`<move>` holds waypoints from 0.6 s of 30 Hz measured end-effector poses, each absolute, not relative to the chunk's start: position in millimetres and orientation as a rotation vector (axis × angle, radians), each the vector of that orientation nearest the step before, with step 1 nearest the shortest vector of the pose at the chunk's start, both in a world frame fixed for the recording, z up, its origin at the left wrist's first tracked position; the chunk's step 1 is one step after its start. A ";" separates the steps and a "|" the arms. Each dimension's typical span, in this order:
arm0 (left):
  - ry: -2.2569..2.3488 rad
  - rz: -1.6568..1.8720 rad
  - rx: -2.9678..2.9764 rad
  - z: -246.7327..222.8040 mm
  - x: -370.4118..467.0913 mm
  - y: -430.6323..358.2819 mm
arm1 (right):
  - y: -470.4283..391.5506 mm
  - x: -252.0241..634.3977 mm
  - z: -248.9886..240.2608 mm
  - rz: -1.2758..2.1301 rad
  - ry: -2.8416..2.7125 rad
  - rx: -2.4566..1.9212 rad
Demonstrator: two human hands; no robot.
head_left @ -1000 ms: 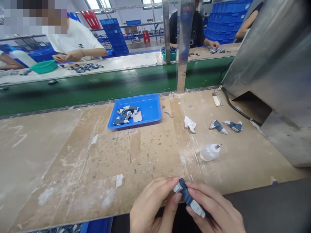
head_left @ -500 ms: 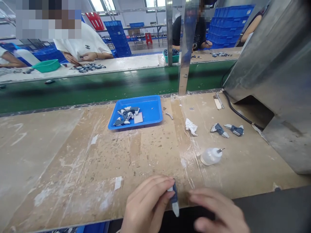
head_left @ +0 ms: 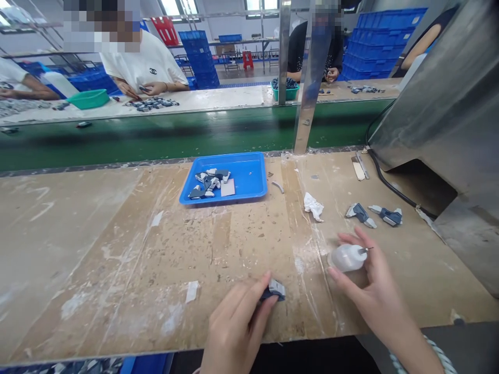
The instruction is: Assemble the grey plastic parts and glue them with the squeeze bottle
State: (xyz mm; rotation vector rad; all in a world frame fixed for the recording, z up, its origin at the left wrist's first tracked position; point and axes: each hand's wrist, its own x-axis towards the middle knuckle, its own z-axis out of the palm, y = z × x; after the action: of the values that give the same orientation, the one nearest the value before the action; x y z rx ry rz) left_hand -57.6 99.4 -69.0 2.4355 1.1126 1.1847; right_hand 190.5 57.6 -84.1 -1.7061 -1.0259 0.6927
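My left hand [head_left: 237, 327] pinches a small dark-blue and grey plastic part [head_left: 274, 290] near the front edge of the worn wooden bench. My right hand [head_left: 370, 285] reaches to the right and wraps its fingers around a small translucent squeeze bottle [head_left: 346, 257] with a metal needle tip, lying on its side on the bench. Two more blue-grey parts [head_left: 360, 213] [head_left: 388, 215] lie just beyond the bottle.
A blue tray [head_left: 245, 176] holding several blue-grey parts sits mid-bench. A crumpled white scrap [head_left: 314, 206] lies right of it. A green conveyor belt [head_left: 156, 137] runs behind, a metal housing [head_left: 448, 119] with a black cable stands at right. Other people work across the belt.
My right hand let go of the part and moved right to the squeeze bottle. My left hand alone keeps the part, now turned end-on.
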 end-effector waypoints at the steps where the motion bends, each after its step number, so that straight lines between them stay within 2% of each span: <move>1: 1.140 1.214 2.432 -71.1 -56.9 97.7 | 60.2 188.9 -85.4 0.720 -1.054 -1.746; 5: 1.181 1.279 2.458 -77.5 -55.2 92.7 | 55.0 185.3 -89.4 0.686 -1.105 -1.770; 13: 1.059 1.292 2.540 -81.2 -66.2 88.5 | 21.3 144.0 -76.9 0.855 -0.738 -1.390; 18: 1.086 1.295 2.583 -79.7 -65.1 77.3 | 15.2 168.2 -87.1 0.975 -0.711 -1.373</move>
State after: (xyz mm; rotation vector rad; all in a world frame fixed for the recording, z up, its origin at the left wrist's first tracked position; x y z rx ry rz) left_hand -65.1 77.3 -79.7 2.5834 1.0862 1.2948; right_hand 168.2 15.2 -87.1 -1.3728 -0.7114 0.9745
